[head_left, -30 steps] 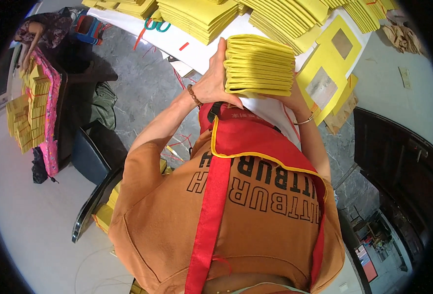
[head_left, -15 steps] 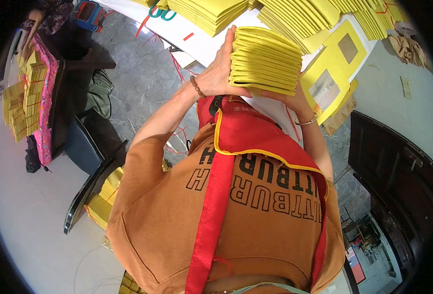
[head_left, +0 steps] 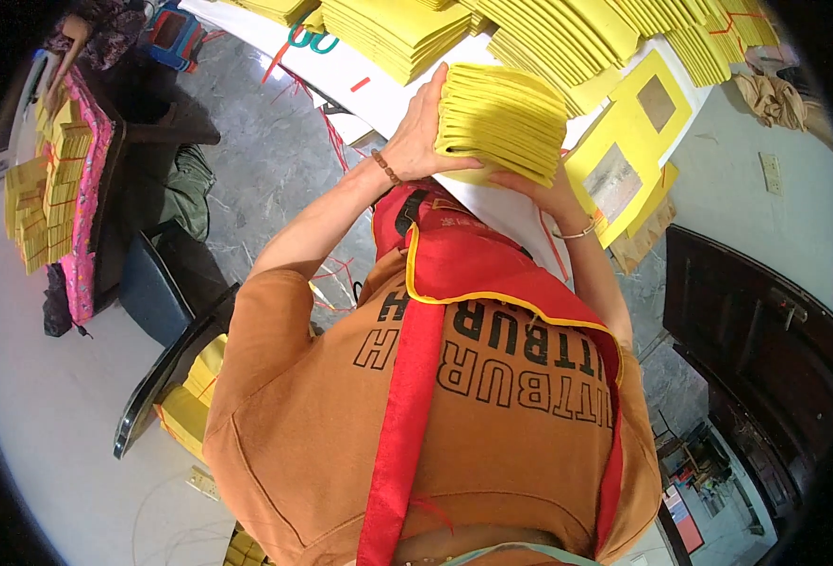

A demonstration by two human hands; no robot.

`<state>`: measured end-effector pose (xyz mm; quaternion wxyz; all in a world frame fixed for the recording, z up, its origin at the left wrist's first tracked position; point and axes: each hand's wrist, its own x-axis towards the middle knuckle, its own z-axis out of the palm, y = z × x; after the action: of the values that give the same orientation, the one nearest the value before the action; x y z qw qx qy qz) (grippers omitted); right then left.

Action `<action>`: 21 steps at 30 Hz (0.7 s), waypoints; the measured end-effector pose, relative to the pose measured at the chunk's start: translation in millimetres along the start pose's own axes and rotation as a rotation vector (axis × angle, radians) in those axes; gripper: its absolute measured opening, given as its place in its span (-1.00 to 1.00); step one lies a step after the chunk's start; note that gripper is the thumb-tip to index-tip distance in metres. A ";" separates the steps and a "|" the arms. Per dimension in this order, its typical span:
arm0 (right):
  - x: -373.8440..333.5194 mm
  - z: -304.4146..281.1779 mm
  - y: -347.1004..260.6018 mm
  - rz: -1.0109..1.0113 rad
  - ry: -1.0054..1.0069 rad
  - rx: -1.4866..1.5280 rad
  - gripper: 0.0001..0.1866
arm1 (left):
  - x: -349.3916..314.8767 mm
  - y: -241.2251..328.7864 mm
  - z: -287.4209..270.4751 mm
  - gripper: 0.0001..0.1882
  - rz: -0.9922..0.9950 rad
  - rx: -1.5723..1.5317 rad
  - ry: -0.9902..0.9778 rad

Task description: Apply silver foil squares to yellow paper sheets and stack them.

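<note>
Between my two hands I hold a thick stack of folded yellow paper (head_left: 501,123), its layered folded edges facing up toward me. My left hand (head_left: 420,137) presses the stack's left side, fingers stretched up along it and the thumb under the near edge. At the lower right corner my right hand (head_left: 544,191) grips it, thumb along the near edge; its other fingers are hidden behind the paper. The stack is tilted, its right side lower, above the near edge of the white table (head_left: 364,71). Flat yellow sheets with silver-grey patches (head_left: 614,179) lie just right of it.
More yellow paper stacks (head_left: 388,33) cover the table's far side. Teal-handled scissors (head_left: 313,40) and red strips lie at its left. Tied yellow bundles (head_left: 63,179) sit on a pink-covered table at far left. A black chair (head_left: 166,292) stands left of me, a dark door (head_left: 746,302) at right.
The yellow stack has come slightly down and left in view and tilted more, its right side dropping. Both hands keep their hold. The whole view has shifted a little.
</note>
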<state>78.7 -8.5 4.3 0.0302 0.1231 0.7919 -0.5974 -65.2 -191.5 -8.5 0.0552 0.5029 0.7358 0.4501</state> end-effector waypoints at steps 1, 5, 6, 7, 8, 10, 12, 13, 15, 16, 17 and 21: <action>1.6 0.1 -4.0 -0.022 0.027 0.078 0.35 | 0.4 3.0 -0.3 0.36 0.006 0.003 -0.002; -2.3 8.5 -36.4 -0.112 0.155 0.344 0.30 | -1.9 18.2 -5.3 0.37 -0.038 -0.086 0.065; -5.7 3.8 -31.7 -0.114 0.167 0.341 0.30 | 3.1 25.3 -10.2 0.36 -0.038 -0.117 0.034; -7.7 -2.2 -20.8 -0.017 0.126 0.292 0.25 | 5.5 29.7 -13.7 0.36 -0.042 -0.144 0.008; -8.8 -5.5 -11.5 0.080 0.085 0.243 0.20 | 5.9 32.2 -14.3 0.36 -0.038 -0.145 0.008; -5.9 -4.4 -2.5 -0.024 0.127 0.118 0.15 | 5.5 34.4 -17.0 0.36 -0.002 -0.138 0.012; -2.1 -0.3 9.9 -0.129 0.164 -0.006 0.11 | -1.3 10.7 -1.8 0.36 0.024 -0.048 0.007; 2.4 1.3 17.4 -0.133 0.155 0.015 0.11 | -3.7 2.9 4.8 0.37 0.053 0.037 -0.004; 6.8 1.4 26.0 -0.140 0.146 0.036 0.11 | -11.9 -5.0 12.3 0.39 0.032 0.008 -0.017; 7.3 1.1 27.9 -0.173 0.157 0.002 0.10 | -13.5 -7.4 12.5 0.40 0.015 -0.004 -0.044; 7.0 1.0 29.7 -0.206 0.168 -0.033 0.10 | -15.0 -10.2 12.9 0.40 -0.002 -0.017 -0.072; 3.7 0.7 -4.9 -0.176 0.138 0.108 0.07 | -24.0 -20.1 19.6 0.38 0.006 0.017 -0.133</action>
<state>73.9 -9.8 8.0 -0.0833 0.0955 0.7665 -0.6296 -56.9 -200.4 -43.3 0.0983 0.5346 0.7327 0.4094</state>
